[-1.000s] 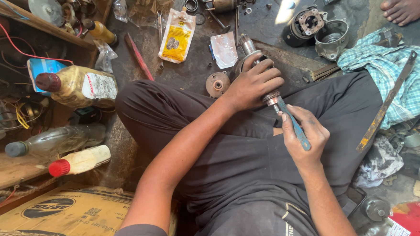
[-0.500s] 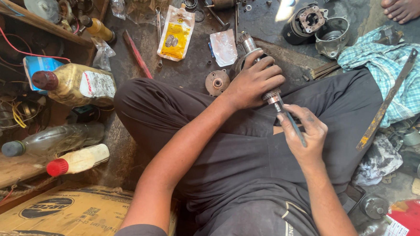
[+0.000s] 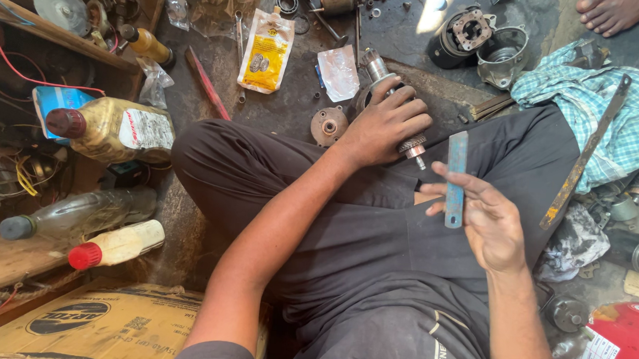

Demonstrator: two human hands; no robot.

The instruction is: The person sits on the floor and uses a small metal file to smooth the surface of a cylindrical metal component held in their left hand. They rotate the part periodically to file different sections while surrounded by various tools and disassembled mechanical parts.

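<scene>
Gripping the motor shaft (image 3: 403, 122) on the lap, left hand (image 3: 384, 125) clenched round it; right hand (image 3: 488, 221) loosely holds a blue blade (image 3: 456, 178) clear of it, work seemingly unfinished, parts (image 3: 480, 38) scattered.

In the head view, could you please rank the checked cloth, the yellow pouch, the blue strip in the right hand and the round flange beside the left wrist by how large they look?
1. Checked cloth, clearly the largest.
2. Yellow pouch.
3. Blue strip, long but narrow; held nearer the camera, so its place against the pouch is unsure.
4. Round flange, the smallest.
</scene>
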